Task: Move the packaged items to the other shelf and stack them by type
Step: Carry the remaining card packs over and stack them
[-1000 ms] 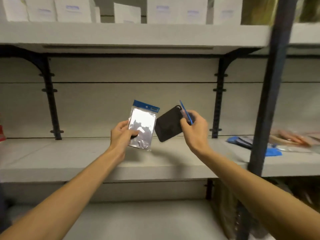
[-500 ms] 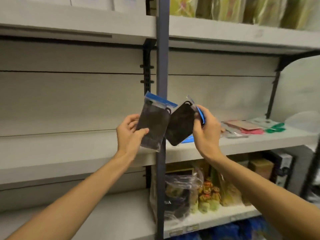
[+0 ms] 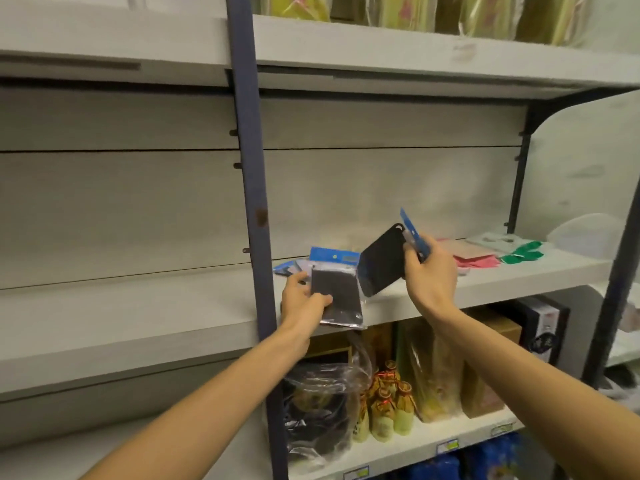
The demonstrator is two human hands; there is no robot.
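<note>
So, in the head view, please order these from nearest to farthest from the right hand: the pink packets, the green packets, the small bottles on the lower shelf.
From the right hand:
1. Pink packets, just right of it on the same shelf.
2. Green packets, further right along that shelf.
3. Small bottles, on the lower shelf, below.

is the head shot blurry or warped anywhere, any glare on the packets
Head view: the wide lens bows the shelf edge and the blue post; yellow bags up top are smeared; the packet in the left hand shows only a faint sheen at its bottom rim; the right hand is fairly sharp.
</note>
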